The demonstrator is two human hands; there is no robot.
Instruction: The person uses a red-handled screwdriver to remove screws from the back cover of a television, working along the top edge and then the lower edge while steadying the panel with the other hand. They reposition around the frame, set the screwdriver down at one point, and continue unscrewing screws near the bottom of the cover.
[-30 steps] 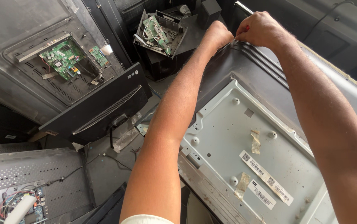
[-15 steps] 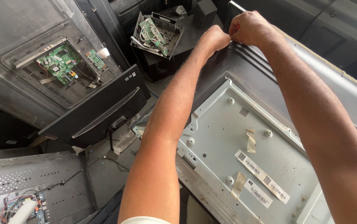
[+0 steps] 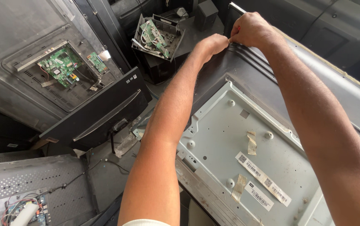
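A large flat screen set lies back-up in front of me, with a dark ribbed back cover (image 3: 238,71) and a bare grey metal plate (image 3: 247,142) below it. Both my arms reach to the cover's far top edge. My left hand (image 3: 213,42) is curled, its fingertips pinched on the cover's ridge. My right hand (image 3: 253,29) is closed right beside it, touching it. A small red part of a tool (image 3: 238,30) shows between the right fingers; the rest of the tool is hidden.
A black set (image 3: 100,113) leans at left. Behind it a grey back panel holds a green circuit board (image 3: 60,67). A metal tray with another board (image 3: 157,35) stands at the back. A perforated metal cover with wires (image 3: 29,196) lies bottom left.
My hands have stayed at the cover's top edge; the right hand has drawn a little closer to the left. The view has shifted slightly.
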